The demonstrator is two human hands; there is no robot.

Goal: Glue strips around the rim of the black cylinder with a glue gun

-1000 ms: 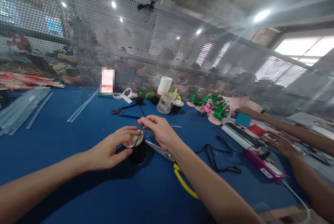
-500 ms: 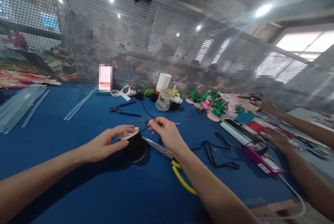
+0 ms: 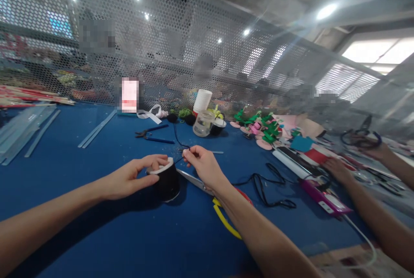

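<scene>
My left hand is closed on the rim of a white cup whose side is covered in black yarn. Its fingers reach inside the opening and the thumb presses the outer wall. Just right of the cup, my right hand pinches a strand of black yarn. One stretch of that strand runs back toward a black yarn ball, another to the cup's rim. Under my right wrist lie scissors with yellow and red handles, their blades pointing at the cup.
Pliers lie behind the cup, near a clear plastic cup. Blue-white strips are at left. On the right are green and pink craft pieces, a purple power strip and a co-worker's hand holding scissors.
My hands, the cup and the pinched yarn have barely moved. At right, the co-worker's hand with the scissors has shifted right, and the scissors have turned upward.
</scene>
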